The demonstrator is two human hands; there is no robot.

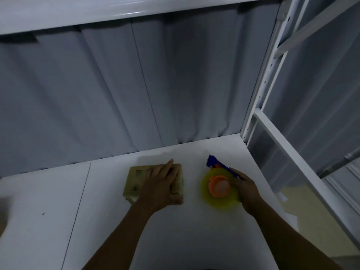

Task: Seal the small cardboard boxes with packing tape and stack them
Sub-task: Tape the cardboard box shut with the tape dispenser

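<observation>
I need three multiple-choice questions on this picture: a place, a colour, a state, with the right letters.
1. Where is the tape dispenser?
A. right of the cardboard box
B. on top of it
C. left of it
2. What colour is the tape roll?
A. red
B. yellow
C. black
3. What does the left hand do?
A. hangs in the air
B. rests on the cardboard box
C. holds scissors
Answers: 1 A, the right hand holds it there; 2 B, the roll shows yellow; 3 B, its fingers lie on the box top.
</observation>
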